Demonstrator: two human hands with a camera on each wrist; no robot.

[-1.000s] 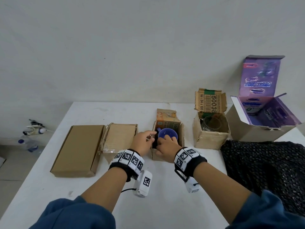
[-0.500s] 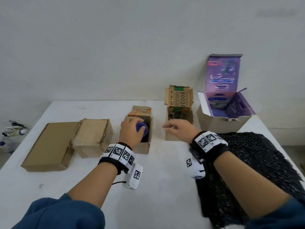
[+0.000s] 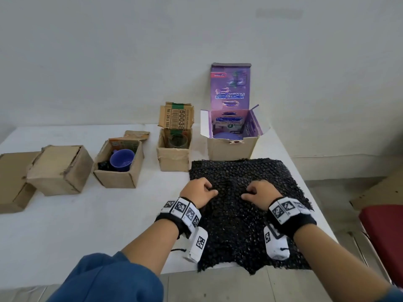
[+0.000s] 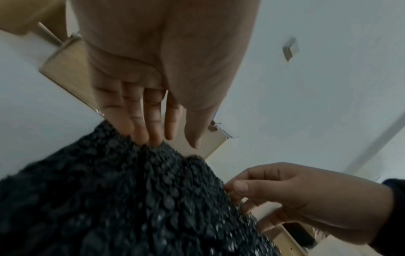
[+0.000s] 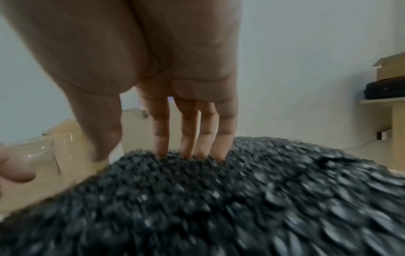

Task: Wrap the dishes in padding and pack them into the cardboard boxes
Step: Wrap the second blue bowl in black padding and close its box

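A sheet of black bubble wrap (image 3: 239, 225) lies flat at the table's right front. My left hand (image 3: 210, 189) rests on its left part; the left wrist view shows straight fingers (image 4: 153, 138) touching the wrap (image 4: 109, 199) with their tips and the thumb clear of it. My right hand (image 3: 248, 191) pinches a raised fold of the wrap (image 5: 219, 207) between thumb and fingers (image 5: 186, 150). A blue cup (image 3: 122, 160) sits in an open cardboard box (image 3: 117, 179). A clear glass (image 3: 177, 140) stands in another open box (image 3: 173, 160). Something blue (image 3: 226, 136) lies in the purple-lined box (image 3: 232, 147).
A closed cardboard box (image 3: 58, 168) and a flat one (image 3: 11, 188) lie at the left. The wrap hangs slightly over the table's front edge (image 3: 130, 277). A red chair seat (image 3: 383, 227) stands beyond the table's right side.
Both hands have left the box with the blue cup and moved right onto the bubble wrap. The head view has swung right and come closer.
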